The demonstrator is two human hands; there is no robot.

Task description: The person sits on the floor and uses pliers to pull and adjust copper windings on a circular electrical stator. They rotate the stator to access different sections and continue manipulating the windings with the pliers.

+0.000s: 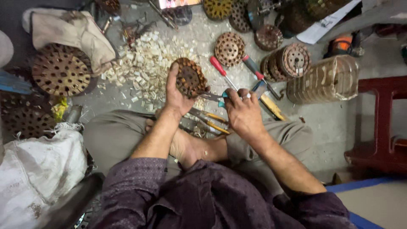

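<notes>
Round rusty disc (189,77) | middle of frame, held up on edge in left hand (177,95) | right hand (242,111) just right of it grips pliers (212,96), tips pointing left at the disc's lower edge.

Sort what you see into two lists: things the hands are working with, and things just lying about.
In use:
left hand holding round slotted metal core
right hand gripping pliers

Lying about:
red-handled screwdriver
pile of pale scraps
stacked cores
white sack

Dim, warm, even light with soft shadows; corners darken and bend from wide-angle distortion, details slightly soft.
</notes>
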